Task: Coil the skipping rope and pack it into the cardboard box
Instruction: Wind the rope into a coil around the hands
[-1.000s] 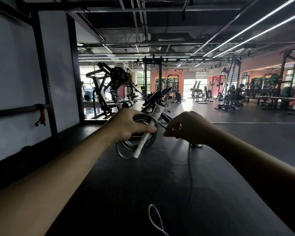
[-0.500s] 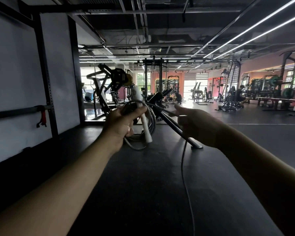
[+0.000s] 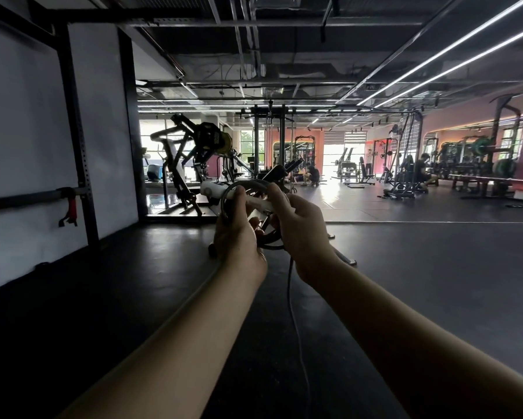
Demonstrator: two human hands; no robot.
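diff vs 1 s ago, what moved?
Right hand came in from the side and now grips the coil beside the left hand. White handle swung from upright to nearly level. Left hand keeps its grip; loose rope still hangs down.

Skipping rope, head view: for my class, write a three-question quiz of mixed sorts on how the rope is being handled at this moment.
1. True or false: the white handle lies across the coiled loops, held there by both hands.
2. Multiple choice: the uncoiled tail of the rope hangs
A. over the left forearm
B. down between the two forearms toward the floor
C. from the rack post on the wall
3. Fill in: the cardboard box is ____ in this view.

Key
1. True: the left hand and the right hand both grip the bundle.
2. B
3. Not visible
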